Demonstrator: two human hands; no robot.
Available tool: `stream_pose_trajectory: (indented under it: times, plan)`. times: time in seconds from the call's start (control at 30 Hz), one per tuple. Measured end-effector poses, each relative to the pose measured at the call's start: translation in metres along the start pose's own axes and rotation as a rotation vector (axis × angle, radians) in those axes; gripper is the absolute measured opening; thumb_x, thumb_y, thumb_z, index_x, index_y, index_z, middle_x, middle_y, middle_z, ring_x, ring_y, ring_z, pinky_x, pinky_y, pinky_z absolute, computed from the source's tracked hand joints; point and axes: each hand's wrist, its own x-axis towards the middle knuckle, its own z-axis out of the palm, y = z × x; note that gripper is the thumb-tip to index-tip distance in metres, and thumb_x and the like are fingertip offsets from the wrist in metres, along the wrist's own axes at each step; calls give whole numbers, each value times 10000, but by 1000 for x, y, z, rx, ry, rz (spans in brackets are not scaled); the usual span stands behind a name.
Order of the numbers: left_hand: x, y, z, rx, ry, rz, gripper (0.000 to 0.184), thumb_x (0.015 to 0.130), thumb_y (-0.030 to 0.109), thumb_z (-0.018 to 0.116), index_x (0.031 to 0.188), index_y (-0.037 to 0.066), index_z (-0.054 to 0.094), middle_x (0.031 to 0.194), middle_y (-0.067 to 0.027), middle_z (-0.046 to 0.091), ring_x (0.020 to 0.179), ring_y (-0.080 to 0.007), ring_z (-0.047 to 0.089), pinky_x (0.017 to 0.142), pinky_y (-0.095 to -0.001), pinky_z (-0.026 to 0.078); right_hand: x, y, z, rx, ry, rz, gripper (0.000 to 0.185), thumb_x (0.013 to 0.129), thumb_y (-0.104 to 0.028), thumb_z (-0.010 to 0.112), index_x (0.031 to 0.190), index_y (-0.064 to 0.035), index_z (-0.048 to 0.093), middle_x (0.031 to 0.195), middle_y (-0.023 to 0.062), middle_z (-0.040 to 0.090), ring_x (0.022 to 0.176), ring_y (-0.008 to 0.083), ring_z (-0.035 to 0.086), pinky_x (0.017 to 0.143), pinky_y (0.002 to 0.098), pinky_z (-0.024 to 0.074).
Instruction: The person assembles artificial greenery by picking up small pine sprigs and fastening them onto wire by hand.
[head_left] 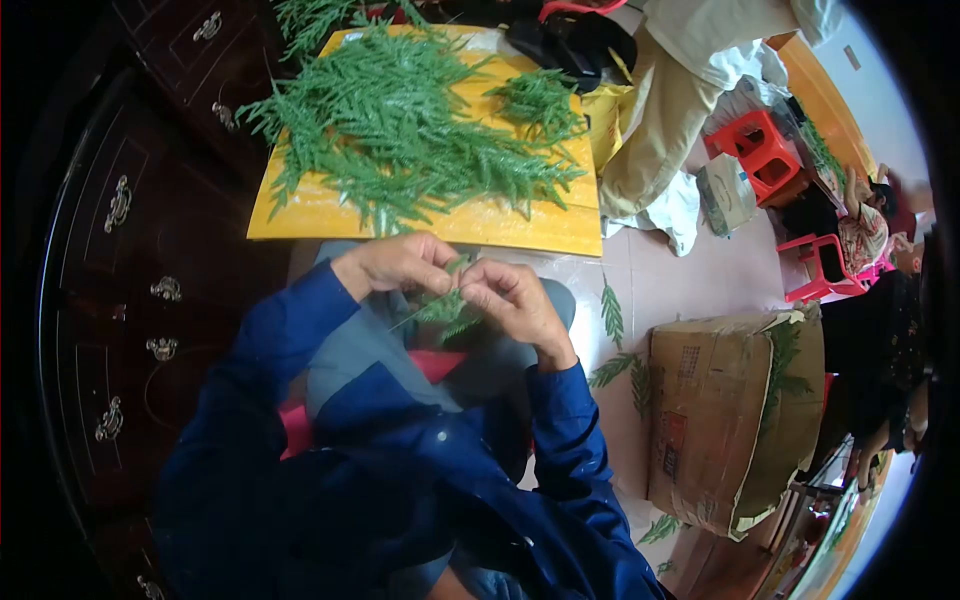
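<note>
Left hand (408,266): my fingertips pinch a green sprig (437,307).
Right hand (512,303): my thumb and fingers close on the same sprig, just beside my left hand.
Worktop (505,232): yellow, just beyond my hands, bearing a large heap of green fronds (390,110) and a smaller bunch (538,103) at its right.
Cardboard box (708,420): on the floor (655,285), right of my right hand.
Loose fronds (612,314): on the floor, between that hand and the box.
Dark drawers (120,260): left of my left hand.

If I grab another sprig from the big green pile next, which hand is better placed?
Likely your left hand: it sits nearer the yellow table, the big green pile just beyond. Your right hand is farther back.
</note>
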Motion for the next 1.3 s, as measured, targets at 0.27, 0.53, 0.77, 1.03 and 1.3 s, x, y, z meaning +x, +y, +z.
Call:
stream_pose_trajectory:
  times: [0.27,0.53,0.77,1.03,1.3]
  plan:
    - [-6,19,19,476,148,-1,102,744,72,674,800,33,599,725,42,584,674,-29,521,623,-212,416,1,7,4,-65,50,115,125,906,-130,609,855,-18,596,729,-39,570,679,30,486,608,207,418]
    - [-3,21,46,1515,570,536,180,700,138,664,824,20,611,635,-128,557,566,-250,558,537,-343,432,8,30,8,201,219,199,115,917,-114,594,878,-7,606,719,-50,574,646,21,479,566,194,387]
    - [-15,40,36,1299,355,10,202,694,216,647,793,40,646,624,-168,582,601,-341,596,566,-425,467,8,34,17,14,247,157,130,919,-121,594,845,-15,601,715,-50,569,641,13,465,557,192,373]
    - [-3,21,46,1391,597,361,163,680,186,663,741,47,604,530,-140,480,494,-274,507,490,-367,399,10,28,11,298,272,195,118,917,-126,593,836,-45,623,687,-63,550,596,3,442,527,180,346]
    - [-13,30,39,564,317,176,122,782,120,686,809,17,628,634,38,544,600,-11,463,523,-219,393,10,23,2,600,328,164,90,931,-102,547,1008,-68,577,738,-23,597,616,35,530,558,174,411]
